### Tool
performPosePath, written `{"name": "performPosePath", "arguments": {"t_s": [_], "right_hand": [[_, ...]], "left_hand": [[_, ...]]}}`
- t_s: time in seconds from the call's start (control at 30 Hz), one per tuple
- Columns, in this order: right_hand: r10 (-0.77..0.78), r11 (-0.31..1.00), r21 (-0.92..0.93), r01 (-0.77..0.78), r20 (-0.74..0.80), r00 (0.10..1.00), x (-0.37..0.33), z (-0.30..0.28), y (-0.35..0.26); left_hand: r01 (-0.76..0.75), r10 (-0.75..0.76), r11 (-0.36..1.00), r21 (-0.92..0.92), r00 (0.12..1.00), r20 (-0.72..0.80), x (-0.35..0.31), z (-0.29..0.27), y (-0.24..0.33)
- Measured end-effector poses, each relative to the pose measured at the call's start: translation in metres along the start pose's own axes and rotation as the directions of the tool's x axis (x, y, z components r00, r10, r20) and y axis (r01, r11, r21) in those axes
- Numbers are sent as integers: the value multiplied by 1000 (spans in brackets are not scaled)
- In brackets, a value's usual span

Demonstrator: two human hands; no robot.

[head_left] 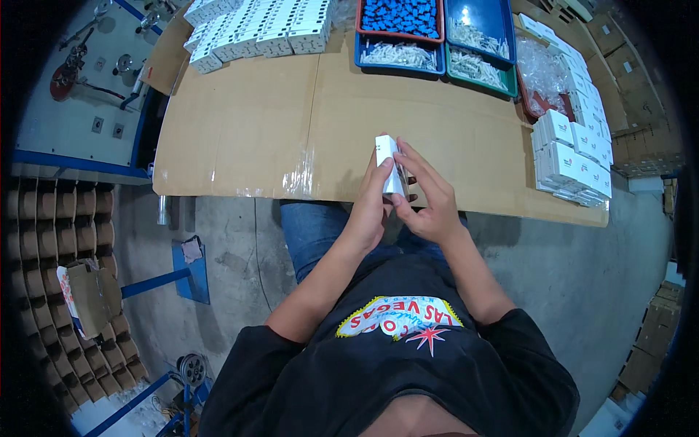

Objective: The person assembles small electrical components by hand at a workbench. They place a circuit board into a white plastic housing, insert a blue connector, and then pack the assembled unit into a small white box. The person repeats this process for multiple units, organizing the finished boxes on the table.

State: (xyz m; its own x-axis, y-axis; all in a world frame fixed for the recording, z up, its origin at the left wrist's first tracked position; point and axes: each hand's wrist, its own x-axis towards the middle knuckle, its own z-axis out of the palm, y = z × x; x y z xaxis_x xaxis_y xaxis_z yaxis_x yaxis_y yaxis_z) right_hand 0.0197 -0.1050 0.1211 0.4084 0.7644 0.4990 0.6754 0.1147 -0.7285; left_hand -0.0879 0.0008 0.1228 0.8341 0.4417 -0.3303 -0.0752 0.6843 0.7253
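A small white box (pixel 387 154) is held upright between my two hands, just over the near edge of the cardboard-covered table (pixel 247 138). My left hand (pixel 369 206) closes on its left side, the thumb lying along the box. From the right, my right hand (pixel 431 200) wraps it, fingers along the far side and thumb near its lower end. Part of the box is hidden behind my fingers, and I cannot tell whether its near end is open or closed.
Rows of white boxes (pixel 266 29) stand at the far left. Trays of blue pieces (pixel 400 16) and white pieces (pixel 400 56) sit at the back. Stacked white boxes (pixel 571 160) and a tray of clear plastic bags (pixel 540 69) line the right. Cardboard dividers (pixel 62 218) stand left.
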Motion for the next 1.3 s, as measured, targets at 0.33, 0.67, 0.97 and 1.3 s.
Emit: {"name": "performPosePath", "arguments": {"t_s": [0.33,0.67,0.97,1.3], "right_hand": [[171,759,634,-152,31,985,-13,9,0],[39,991,126,-33,-40,998,-3,1,6],[-157,987,-52,155,-45,987,-6,14,14],[-134,990,29,137,-96,986,-5,19,15]], "left_hand": [[-702,672,427,570,668,319,13,-28,1],[-293,276,947,134,952,132,0,-1,1],[17,-19,996,-83,1000,-22,-11,19,-3],[11,-12,992,-122,1000,-12,-5,7,-15]]}}
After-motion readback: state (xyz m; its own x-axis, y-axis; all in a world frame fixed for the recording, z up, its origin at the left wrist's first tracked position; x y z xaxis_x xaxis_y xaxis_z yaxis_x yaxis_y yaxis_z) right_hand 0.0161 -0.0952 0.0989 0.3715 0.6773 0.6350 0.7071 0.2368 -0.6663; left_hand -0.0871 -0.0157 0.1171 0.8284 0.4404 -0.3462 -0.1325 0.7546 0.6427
